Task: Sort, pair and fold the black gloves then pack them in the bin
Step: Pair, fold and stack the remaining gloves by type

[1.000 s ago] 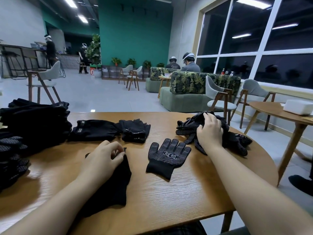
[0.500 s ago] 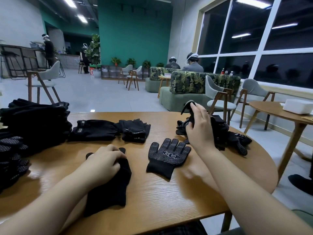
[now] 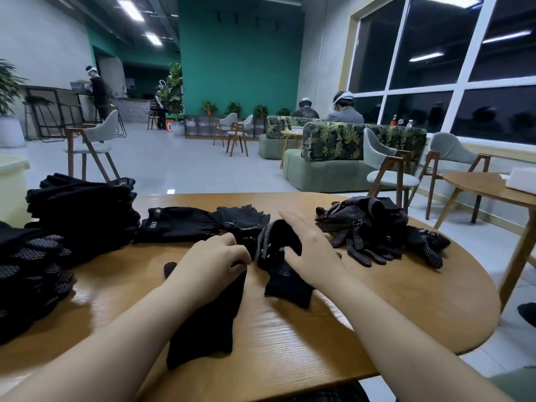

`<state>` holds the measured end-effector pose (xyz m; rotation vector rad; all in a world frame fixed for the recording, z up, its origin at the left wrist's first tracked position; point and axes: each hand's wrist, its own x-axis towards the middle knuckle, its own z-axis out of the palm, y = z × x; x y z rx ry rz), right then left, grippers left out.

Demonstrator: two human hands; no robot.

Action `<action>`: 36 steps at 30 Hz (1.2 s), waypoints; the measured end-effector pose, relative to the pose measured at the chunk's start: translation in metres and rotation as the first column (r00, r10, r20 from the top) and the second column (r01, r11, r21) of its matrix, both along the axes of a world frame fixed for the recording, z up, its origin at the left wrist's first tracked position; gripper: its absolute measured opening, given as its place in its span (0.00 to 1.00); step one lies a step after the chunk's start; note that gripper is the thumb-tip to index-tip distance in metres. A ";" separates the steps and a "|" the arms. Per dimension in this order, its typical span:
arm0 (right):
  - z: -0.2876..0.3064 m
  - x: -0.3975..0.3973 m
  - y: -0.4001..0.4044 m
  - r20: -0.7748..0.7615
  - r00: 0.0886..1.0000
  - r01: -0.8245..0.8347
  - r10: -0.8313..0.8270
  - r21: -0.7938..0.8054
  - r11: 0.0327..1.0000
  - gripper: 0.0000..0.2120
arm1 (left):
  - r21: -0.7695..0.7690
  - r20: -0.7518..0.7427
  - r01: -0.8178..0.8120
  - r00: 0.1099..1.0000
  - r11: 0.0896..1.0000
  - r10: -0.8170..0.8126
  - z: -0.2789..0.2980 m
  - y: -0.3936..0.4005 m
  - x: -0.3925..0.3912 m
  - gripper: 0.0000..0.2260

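Observation:
My left hand [image 3: 214, 262] rests with curled fingers on the finger end of a plain black glove [image 3: 208, 317] lying on the wooden table [image 3: 377, 309]. My right hand [image 3: 307, 250] holds a dotted black glove [image 3: 278, 239] between thumb and straight fingers, just above another dotted glove [image 3: 287, 282] that lies flat at the table's middle. A loose pile of dotted gloves [image 3: 371, 230] sits to the right of that hand. The pale bin [image 3: 11, 175] stands at the far left edge, mostly hidden.
A black glove pair with a label [image 3: 177, 227] lies behind my hands. A tall stack of black gloves [image 3: 84, 204] and a stack of dotted ones [image 3: 29, 271] fill the table's left side. Chairs, a sofa and a second table [image 3: 487, 187] stand beyond.
My right hand lifted one dotted glove out of the right pile and carried it left, over the dotted glove at the middle. My left hand stayed on the plain glove.

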<state>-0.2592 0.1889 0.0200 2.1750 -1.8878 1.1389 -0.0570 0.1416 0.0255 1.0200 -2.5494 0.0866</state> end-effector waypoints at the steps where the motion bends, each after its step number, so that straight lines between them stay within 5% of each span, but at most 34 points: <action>1: 0.000 0.002 0.004 0.004 1.000 -0.027 0.026 0.044 0.999 0.33 | 0.047 -0.051 0.016 0.999 0.999 -0.013 -0.002 0.002 0.001 0.09; 6: 0.006 0.001 0.020 0.004 0.998 0.063 -0.066 0.215 0.975 0.37 | 0.262 -0.135 0.018 0.991 0.965 0.018 -0.011 0.008 0.015 0.13; 10: 0.002 -0.008 0.026 0.007 0.961 0.263 -0.277 0.297 0.918 0.30 | 0.332 0.006 -0.001 1.000 0.943 -0.001 -0.017 0.010 0.034 0.17; 14: -0.002 -0.012 0.028 -0.011 0.944 0.311 -0.329 0.357 0.881 0.14 | 0.417 0.169 -0.049 0.985 0.907 -0.025 -0.025 0.015 0.046 0.48; 16: -0.002 -0.011 0.027 0.029 0.950 0.285 -0.312 0.331 0.899 0.10 | 0.384 0.210 -0.072 0.978 0.920 -0.011 -0.029 0.019 0.047 0.52; 22: 0.013 0.005 0.022 0.237 0.940 0.218 -0.245 0.135 0.967 0.07 | 0.366 0.202 -0.108 0.979 0.924 0.034 -0.033 0.027 0.045 0.50; 25: 0.022 0.014 0.016 0.270 0.947 0.170 -0.176 0.045 0.984 0.03 | 0.377 0.018 -0.089 0.996 0.922 0.089 -0.030 0.028 0.047 0.32; 32: 0.031 0.035 0.011 0.126 0.985 0.140 -0.121 -0.152 0.978 0.08 | 0.252 -0.448 0.056 0.891 0.966 0.065 0.004 0.026 0.036 0.27; 36: 0.033 0.047 0.015 0.031 0.996 0.084 -0.079 -0.266 0.960 0.06 | 0.262 -0.516 0.144 0.857 0.954 0.013 0.023 0.022 0.020 0.25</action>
